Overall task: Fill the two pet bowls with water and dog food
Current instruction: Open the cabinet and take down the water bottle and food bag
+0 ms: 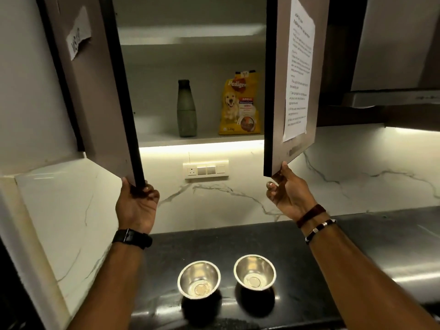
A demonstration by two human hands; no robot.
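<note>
Two steel bowls stand side by side on the dark counter, the left bowl (199, 278) and the right bowl (255, 271), both with nothing in them. Above, an open wall cabinet holds a grey-green water bottle (187, 108) and a yellow dog food bag (240, 104) on its lower shelf. My left hand (138, 201) grips the bottom corner of the left cabinet door (95, 96). My right hand (289, 194) holds the bottom corner of the right cabinet door (283, 96), thumb at its edge. Both doors stand swung outward.
A printed sheet (298, 67) is taped to the right door and a paper label (79, 35) to the left one. A switch panel (206, 169) sits on the marble backsplash. A range hood (392, 96) hangs at the right above the counter (381, 246).
</note>
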